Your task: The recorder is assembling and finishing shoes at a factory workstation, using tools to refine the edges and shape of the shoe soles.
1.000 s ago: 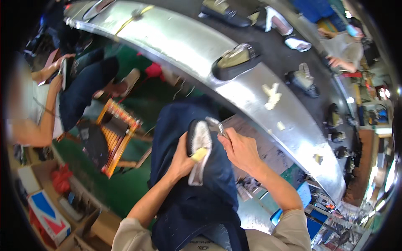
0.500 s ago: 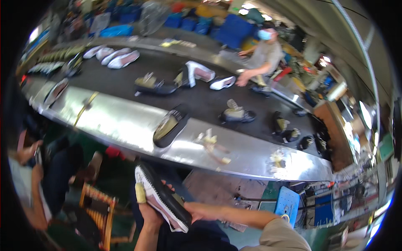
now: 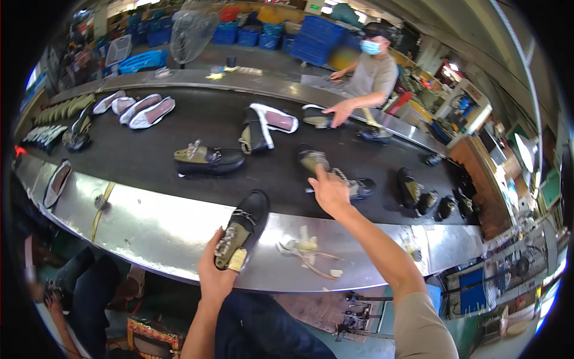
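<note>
My left hand (image 3: 216,263) grips a black and olive shoe (image 3: 254,209) by its heel end, over the metal ledge. A yellow cover sits on the left thumb and presses on the shoe. My right hand (image 3: 332,192) is stretched out over the black conveyor belt (image 3: 149,131), fingers extended, its fingertips at a motion-blurred dark and olive shoe (image 3: 311,157). Just beside that hand lies another black shoe (image 3: 362,188) with a pale lace, partly hidden by the fingers. Left of it, a black and olive shoe (image 3: 209,160) rests on the belt.
Yellowish scraps and strips (image 3: 308,248) lie on the metal ledge (image 3: 155,215). White shoe pieces (image 3: 152,112) and several dark shoes (image 3: 409,186) line the belt. Across it, a masked person (image 3: 376,72) has a hand on a shoe. Another person's arm (image 3: 57,317) shows at lower left.
The shoe formerly in both hands has left my lap area; a blurred shoe now lies under my right hand on the belt. My left hand has taken hold of the shoe on the ledge.
</note>
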